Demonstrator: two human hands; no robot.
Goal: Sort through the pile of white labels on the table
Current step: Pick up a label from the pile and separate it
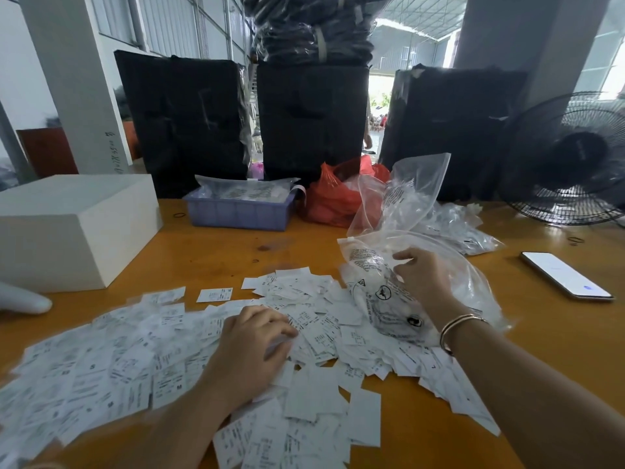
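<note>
Head view: labels (189,350) lie spread across the worktop (220,252). Left hand (252,346) rests on the pile, fingers loosely bent. Right hand (421,277) grips a clear bag (382,286). Labels look light, thin, slippery; pinch at an edge.

Bright daylight glares through the far doorway (382,93); wide-angle bending warps the edges, and the lower left corner blurs.
</note>
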